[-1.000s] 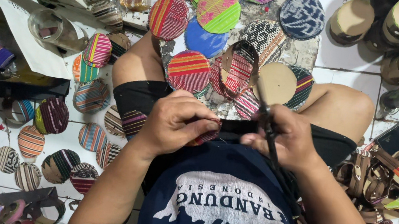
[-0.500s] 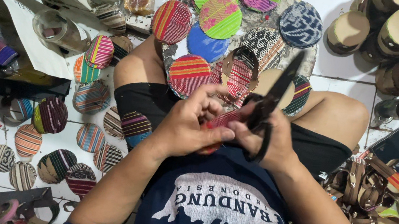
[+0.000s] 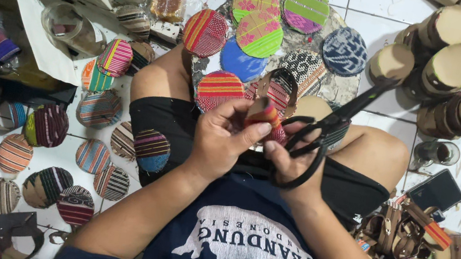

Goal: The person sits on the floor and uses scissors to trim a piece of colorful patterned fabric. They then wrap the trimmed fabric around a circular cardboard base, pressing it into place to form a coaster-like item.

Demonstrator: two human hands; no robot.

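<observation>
Head view, single entry.

Left hand (image 3: 222, 141): closed in a pinch on a small striped fabric-covered piece (image 3: 265, 117), held up over the lap, thumb and fingertips on its edge.

Right hand (image 3: 294, 160): fingers threaded through the loops of black scissors (image 3: 332, 125); the blades point up and to the right, away from the piece. Whether the blades are parted or closed, I cannot tell. Its thumb sits just beside the piece, so the two hands meet at it.

Lap and floor: the person sits on white tile (image 3: 391, 6) with knees apart.
- Round woven discs (image 3: 260, 33) in many colours lie fanned ahead of the knees.
- More striped discs (image 3: 48, 126) lie to the left.
- Cardboard cylinders (image 3: 457, 62) are stacked at upper right.
- Leather straps with buckles (image 3: 401, 235) are heaped at lower right.

Risks, as judged: the scissor tips swing close to the left fingers; a slip of the pinch would bring skin under the blades. A loose grip could also drop the piece among the look-alike discs.
</observation>
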